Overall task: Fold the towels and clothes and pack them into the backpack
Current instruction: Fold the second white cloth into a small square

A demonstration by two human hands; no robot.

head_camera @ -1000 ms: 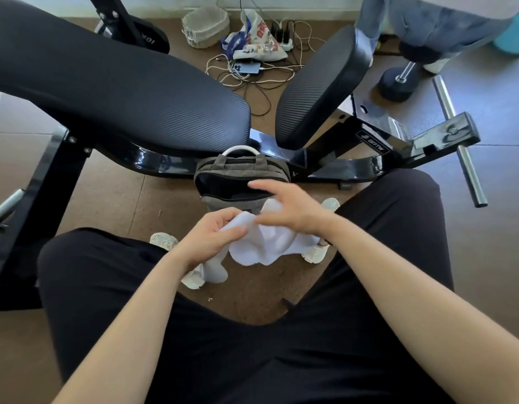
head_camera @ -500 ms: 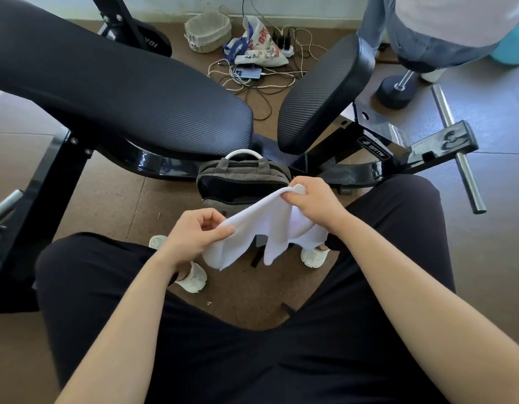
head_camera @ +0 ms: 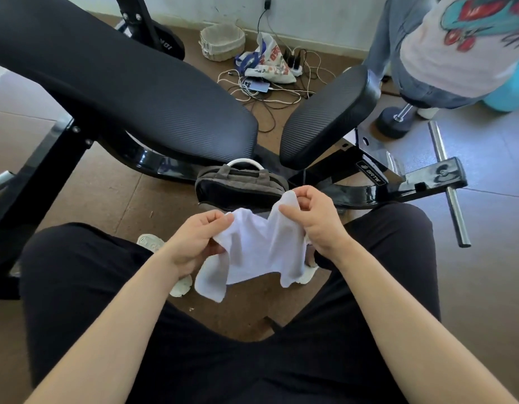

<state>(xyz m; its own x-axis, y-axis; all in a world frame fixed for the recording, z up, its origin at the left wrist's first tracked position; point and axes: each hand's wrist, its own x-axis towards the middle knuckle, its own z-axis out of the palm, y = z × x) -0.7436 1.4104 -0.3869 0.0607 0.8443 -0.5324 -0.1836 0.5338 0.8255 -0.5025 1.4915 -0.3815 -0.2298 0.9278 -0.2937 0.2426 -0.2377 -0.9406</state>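
Both pinching towel (head_camera: 261,252) — left grip (head_camera: 194,243) below right grip (head_camera: 315,221).

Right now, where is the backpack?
In the head view the backpack sits on the floor at centre, just beyond the white towel held by the left hand and right hand, below the gap between the long bench pad and the short bench pad.

Both hands (head_camera: 253,228) pinch a white towel (head_camera: 256,249) above the backpack (head_camera: 240,186).
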